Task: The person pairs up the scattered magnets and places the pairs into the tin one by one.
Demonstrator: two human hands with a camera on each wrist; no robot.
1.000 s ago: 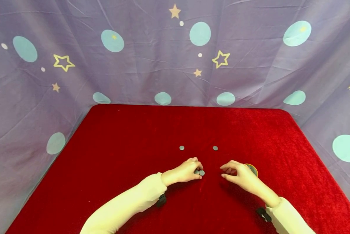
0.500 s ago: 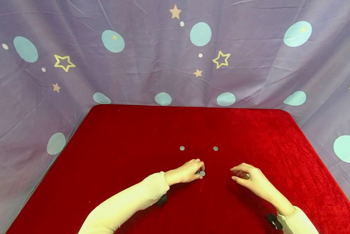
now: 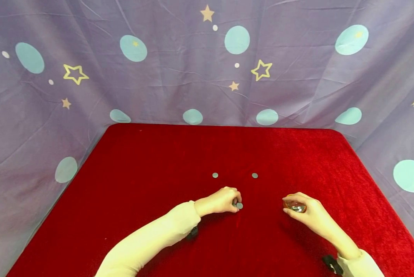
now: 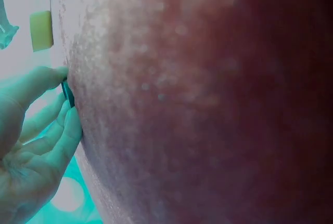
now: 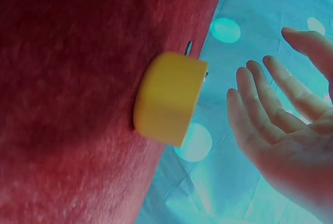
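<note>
In the head view my left hand (image 3: 221, 201) is low over the red cloth, thumb and fingertips around a small grey coin (image 4: 68, 94). A second coin (image 3: 239, 206) lies against its fingertips. My right hand (image 3: 312, 214) hovers over a small yellow bowl (image 5: 169, 99), which it partly hides in the head view. Its fingers are spread and relaxed above the rim, apart from the bowl in the right wrist view. Something shiny and silvery (image 3: 298, 209) shows inside the bowl.
Two more grey coins, a left coin (image 3: 215, 175) and a right coin (image 3: 254, 176), lie farther back on the red cloth (image 3: 158, 161). A purple curtain (image 3: 179, 57) with stars and dots surrounds the table's back and sides.
My right hand has moved right, from beside the left hand to over the bowl. My left hand has shifted very slightly right, staying at the coins.
</note>
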